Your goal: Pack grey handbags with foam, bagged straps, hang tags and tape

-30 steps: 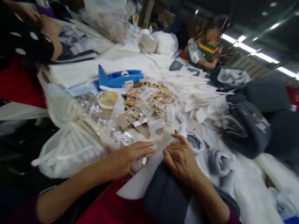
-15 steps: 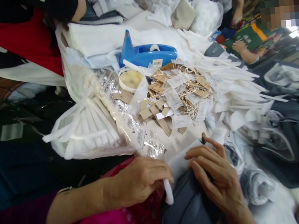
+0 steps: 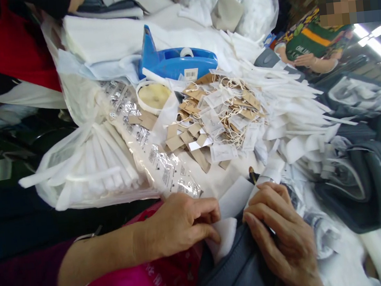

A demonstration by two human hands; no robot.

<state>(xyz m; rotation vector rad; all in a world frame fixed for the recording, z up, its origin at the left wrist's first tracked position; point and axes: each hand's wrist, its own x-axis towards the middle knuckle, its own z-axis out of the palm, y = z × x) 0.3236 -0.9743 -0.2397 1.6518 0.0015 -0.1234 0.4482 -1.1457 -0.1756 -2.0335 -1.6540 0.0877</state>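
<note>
My left hand [image 3: 184, 222] pinches a folded piece of white foam padding [image 3: 227, 234] between thumb and fingers, at the rim of a dark blue-grey bag [image 3: 236, 273]. On the bag's other side, my right hand [image 3: 280, 233] grips its edge, thumb against the rim and fingers curled over. A flat white sheet [image 3: 236, 197] stands up behind the rim between both hands. A zipper end [image 3: 253, 175] shows just beyond my right fingers. My palms and wrists hide part of the bag, so its inside is mostly out of sight.
A blue tape dispenser [image 3: 183, 65], a tape roll [image 3: 154, 97] and a heap of brown tags with strings [image 3: 221, 113] lie ahead. White foam rolls fill a plastic bag [image 3: 91, 166] at left. More dark bags [image 3: 356, 185] sit at right. A co-worker [image 3: 312, 46] stands across.
The white foam in my left hand now stands up wider at the bag's rim. My right fingers have closed in on the bag's edge. The view has shifted, so the table items sit further left.
</note>
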